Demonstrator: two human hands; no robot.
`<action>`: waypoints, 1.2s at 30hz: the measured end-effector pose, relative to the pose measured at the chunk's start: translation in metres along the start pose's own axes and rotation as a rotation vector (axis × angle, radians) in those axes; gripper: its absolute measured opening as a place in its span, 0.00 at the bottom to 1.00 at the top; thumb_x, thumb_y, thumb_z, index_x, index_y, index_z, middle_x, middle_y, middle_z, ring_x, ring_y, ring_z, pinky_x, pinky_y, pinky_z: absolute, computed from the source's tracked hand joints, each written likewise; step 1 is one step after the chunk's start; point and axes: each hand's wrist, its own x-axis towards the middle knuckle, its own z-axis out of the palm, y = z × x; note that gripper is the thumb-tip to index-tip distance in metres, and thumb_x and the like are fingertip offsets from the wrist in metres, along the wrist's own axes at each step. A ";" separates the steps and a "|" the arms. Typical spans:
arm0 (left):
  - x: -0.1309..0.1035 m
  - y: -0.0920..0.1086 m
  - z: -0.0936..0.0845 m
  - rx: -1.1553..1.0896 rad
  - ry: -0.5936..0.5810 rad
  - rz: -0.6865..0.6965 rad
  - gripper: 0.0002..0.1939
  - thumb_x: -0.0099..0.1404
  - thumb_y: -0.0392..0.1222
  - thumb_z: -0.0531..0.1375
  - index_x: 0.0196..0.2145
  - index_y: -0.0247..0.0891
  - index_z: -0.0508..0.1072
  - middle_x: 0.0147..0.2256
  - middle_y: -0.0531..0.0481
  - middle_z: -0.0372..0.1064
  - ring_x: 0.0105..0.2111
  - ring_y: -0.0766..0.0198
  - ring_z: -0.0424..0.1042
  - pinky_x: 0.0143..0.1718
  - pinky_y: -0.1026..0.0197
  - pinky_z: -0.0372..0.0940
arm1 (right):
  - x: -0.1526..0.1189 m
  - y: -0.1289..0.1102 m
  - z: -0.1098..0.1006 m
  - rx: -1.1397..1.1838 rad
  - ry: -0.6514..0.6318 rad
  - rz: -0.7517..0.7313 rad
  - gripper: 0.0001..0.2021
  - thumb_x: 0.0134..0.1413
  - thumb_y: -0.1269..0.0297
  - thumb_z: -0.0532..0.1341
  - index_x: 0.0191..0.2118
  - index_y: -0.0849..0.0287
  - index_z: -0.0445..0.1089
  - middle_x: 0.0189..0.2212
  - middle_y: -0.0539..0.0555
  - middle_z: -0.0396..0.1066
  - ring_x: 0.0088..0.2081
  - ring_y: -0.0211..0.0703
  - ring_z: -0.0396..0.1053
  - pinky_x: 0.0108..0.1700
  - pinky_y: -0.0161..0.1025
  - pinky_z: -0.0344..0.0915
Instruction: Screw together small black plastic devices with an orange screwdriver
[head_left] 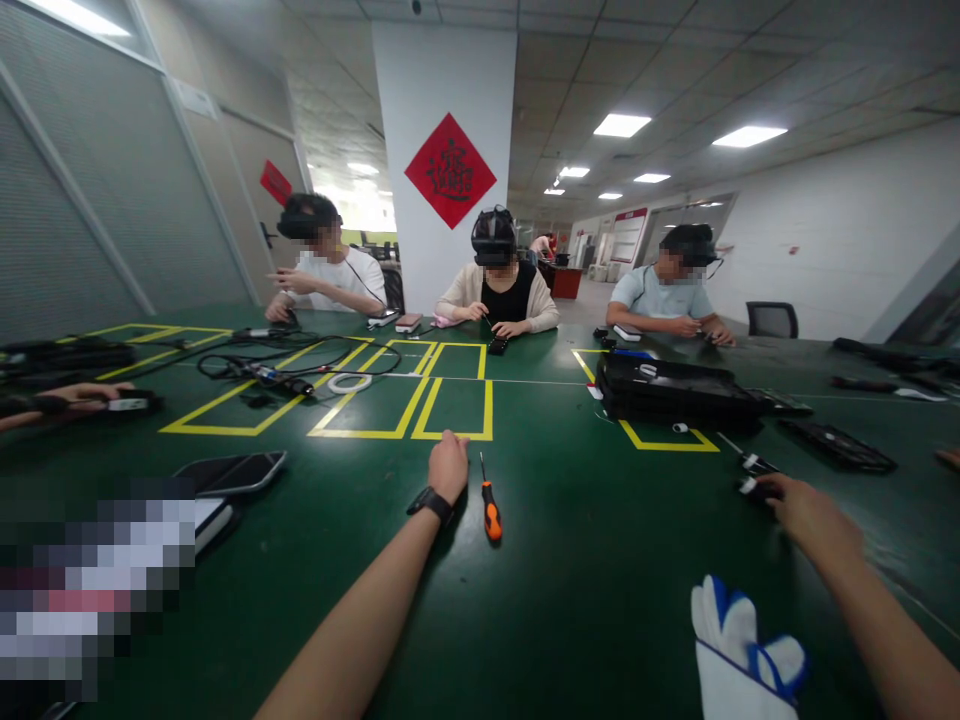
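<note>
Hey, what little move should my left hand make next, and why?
Probably ease the left hand right and back to the orange screwdriver: its handle lies within easy reach on the green table, while the right hand is occupied at a small black part.

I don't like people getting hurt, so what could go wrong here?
The screwdriver lies loose beside the bare left hand, so a nudge might roll it, or its metal tip might scratch.

The right hand has its fingers at a small dark thing, which could slip or get knocked aside.

The white-and-blue glove lies on the table, so it probably wouldn't protect either hand from a scrape.
</note>
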 end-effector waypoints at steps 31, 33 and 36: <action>-0.044 0.081 -0.022 -1.739 -0.419 -0.390 0.09 0.56 0.33 0.59 0.36 0.29 0.71 0.31 0.46 0.71 0.29 0.73 0.70 0.35 0.70 0.66 | -0.075 -0.361 -0.059 0.407 0.241 -0.890 0.08 0.57 0.68 0.53 0.36 0.58 0.69 0.36 0.54 0.69 0.42 0.44 0.60 0.42 0.41 0.56; -0.043 0.080 -0.022 -1.678 -0.392 -0.387 0.11 0.55 0.32 0.60 0.38 0.29 0.70 0.31 0.46 0.72 0.29 0.72 0.70 0.37 0.68 0.66 | -0.075 -0.361 -0.057 0.429 0.242 -0.868 0.09 0.57 0.69 0.52 0.36 0.58 0.69 0.36 0.54 0.69 0.42 0.44 0.60 0.43 0.41 0.57; -0.041 0.078 -0.021 -1.590 -0.349 -0.339 0.18 0.53 0.31 0.61 0.43 0.30 0.67 0.30 0.46 0.72 0.29 0.71 0.71 0.37 0.66 0.66 | -0.074 -0.359 -0.055 0.473 0.235 -0.819 0.09 0.57 0.69 0.52 0.35 0.58 0.70 0.35 0.54 0.70 0.41 0.43 0.61 0.42 0.40 0.58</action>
